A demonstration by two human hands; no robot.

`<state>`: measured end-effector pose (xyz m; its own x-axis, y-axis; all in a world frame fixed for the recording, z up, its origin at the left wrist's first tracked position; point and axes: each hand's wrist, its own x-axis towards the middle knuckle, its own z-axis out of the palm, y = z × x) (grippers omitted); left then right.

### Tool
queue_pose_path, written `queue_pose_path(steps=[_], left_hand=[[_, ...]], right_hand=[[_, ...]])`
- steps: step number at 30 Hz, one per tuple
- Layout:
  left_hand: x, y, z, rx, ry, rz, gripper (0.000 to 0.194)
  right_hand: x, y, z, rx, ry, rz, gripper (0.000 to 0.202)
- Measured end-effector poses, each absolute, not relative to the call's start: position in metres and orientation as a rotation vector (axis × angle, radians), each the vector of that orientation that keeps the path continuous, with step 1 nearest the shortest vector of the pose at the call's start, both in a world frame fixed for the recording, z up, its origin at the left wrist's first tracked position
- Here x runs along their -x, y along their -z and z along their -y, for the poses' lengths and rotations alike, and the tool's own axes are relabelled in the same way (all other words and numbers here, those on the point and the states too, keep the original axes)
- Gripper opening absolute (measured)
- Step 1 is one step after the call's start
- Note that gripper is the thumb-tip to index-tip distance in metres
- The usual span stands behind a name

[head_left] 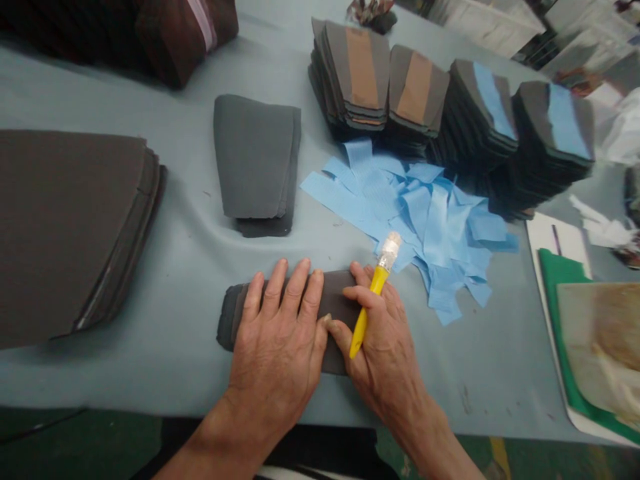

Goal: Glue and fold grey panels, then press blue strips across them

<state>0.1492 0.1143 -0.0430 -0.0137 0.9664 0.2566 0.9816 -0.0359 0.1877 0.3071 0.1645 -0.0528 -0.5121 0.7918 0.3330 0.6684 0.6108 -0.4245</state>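
Head view. The left hand (pixel 280 350) lies flat, fingers extended, on a stack of dark pieces (pixel 337 293) near the front edge of the table (pixel 190 267). The right hand (pixel 393 347) holds a yellow-handled brush (pixel 373 297), pale tip pointing forward, and touches the same stack. Beyond lie loose blue strips (pixel 433 207), just before banded piles (pixel 367 63); a grey stack (pixel 255 157) lies left of the strips.

Table (pixel 190 267) bears dark panels (pixel 338 293), 4 banded stacks (pixel 470 100).
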Motion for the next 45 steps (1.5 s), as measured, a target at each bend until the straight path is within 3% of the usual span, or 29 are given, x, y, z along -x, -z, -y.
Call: queue_pose_path(steps=[12, 20, 35, 45], left_hand=[[-0.151, 0.042, -0.115, 2.173, 0.492, 2.181, 0.052], [-0.149, 0.046, -0.112, 2.188, 0.478, 2.157, 0.055], [-0.150, 0.040, -0.113, 2.203, 0.419, 2.187, 0.054], [-0.149, 0.038, -0.114, 2.222, 0.340, 2.191, 0.054]], right_hand=[[-0.353, 0.043, -0.192, 1.332, -0.031, 2.224, 0.035], [-0.284, 0.030, -0.167, 0.984, -0.797, 2.094, 0.034], [-0.306, 0.056, -0.175, 1.102, -0.465, 2.233, 0.033], [-0.318, 0.064, -0.182, 1.002, -0.511, 2.270, 0.043]])
